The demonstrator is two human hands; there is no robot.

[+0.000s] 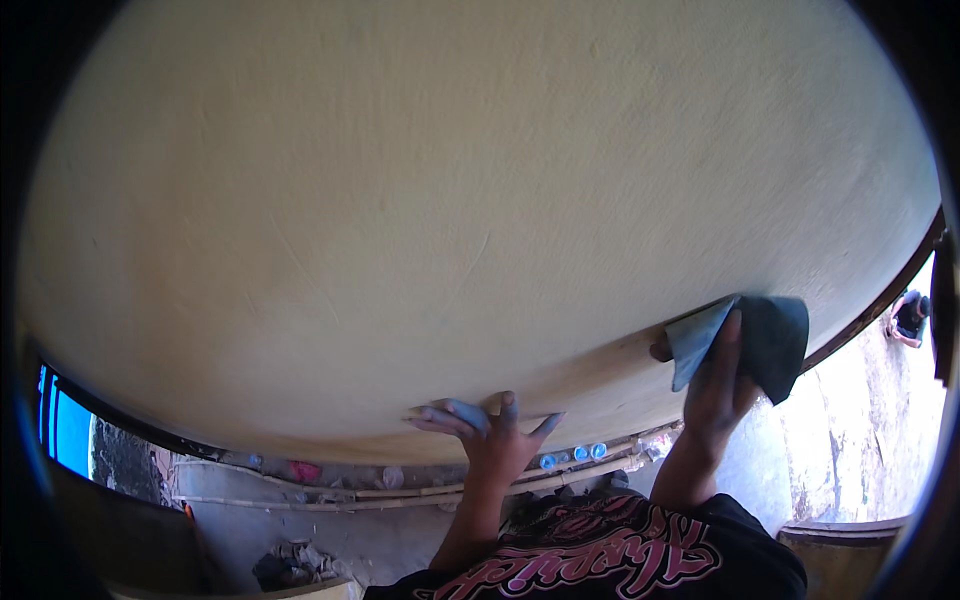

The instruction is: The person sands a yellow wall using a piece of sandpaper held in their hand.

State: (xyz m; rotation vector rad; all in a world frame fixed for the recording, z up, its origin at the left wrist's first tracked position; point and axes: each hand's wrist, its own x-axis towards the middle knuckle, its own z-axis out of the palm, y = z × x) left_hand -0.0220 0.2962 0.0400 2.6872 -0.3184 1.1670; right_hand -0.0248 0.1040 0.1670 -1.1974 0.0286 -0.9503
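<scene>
A broad pale cream wall (pixel 420 225) with faint scratches and ridges fills most of the view. Against its lower part my left hand (pixel 499 439) rests with its fingers spread and nothing held, the fingertips dusty grey. At the right, my right hand (pixel 716 390) holds a bent dark grey-green sheet (pixel 772 345), which looks like sandpaper, against the wall. One finger lies along the sheet's face, and another fingertip shows past its left edge. Part of that hand is hidden by the sheet.
Bamboo poles (pixel 420 495) lie low along the floor (pixel 382 532), with plastic cups (pixel 581 453) and a pink item (pixel 304 471) nearby. A debris heap (pixel 300 562) is at lower left. Through an opening at far right, another person (pixel 910 319) is visible. A blue-lit window (pixel 67 427) stands left.
</scene>
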